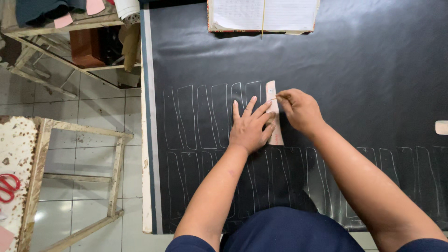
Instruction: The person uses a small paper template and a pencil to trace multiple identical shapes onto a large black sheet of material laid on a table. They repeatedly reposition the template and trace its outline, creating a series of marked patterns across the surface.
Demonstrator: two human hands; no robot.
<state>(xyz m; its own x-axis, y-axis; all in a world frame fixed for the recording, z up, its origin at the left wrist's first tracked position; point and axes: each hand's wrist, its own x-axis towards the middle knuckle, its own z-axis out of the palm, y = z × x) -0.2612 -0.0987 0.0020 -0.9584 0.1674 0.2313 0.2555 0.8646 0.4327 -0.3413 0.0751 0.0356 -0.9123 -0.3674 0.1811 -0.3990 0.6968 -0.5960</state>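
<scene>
Closest to me, I see my two arms reach out over a big black sheet (354, 70) that covers the desk. The near part of the sheet has rows of thin white outlines (196, 116), all the same long shape.

My left hand (249, 128) lies flat with its fingers spread. It presses down on a long pale strip (274, 119), a pattern piece, so I think it is there to stop the strip from sliding. The strip stands just right of the last outline in the upper row, so each shape sits close beside the one before (that saves sheet, I guess).

My right hand (301, 111) is pinched shut on a thin marking tool (279, 97). Its tip touches the strip's right edge, near the top. The tool is too small for me to say what kind it is.

To the right of the strip the sheet is bare, so there is lots of room to go that way. To the left the sheet ends at the desk edge (147, 140), with tiled floor below.

Far off, an open notebook (263, 16) rests on the top of the sheet.
</scene>
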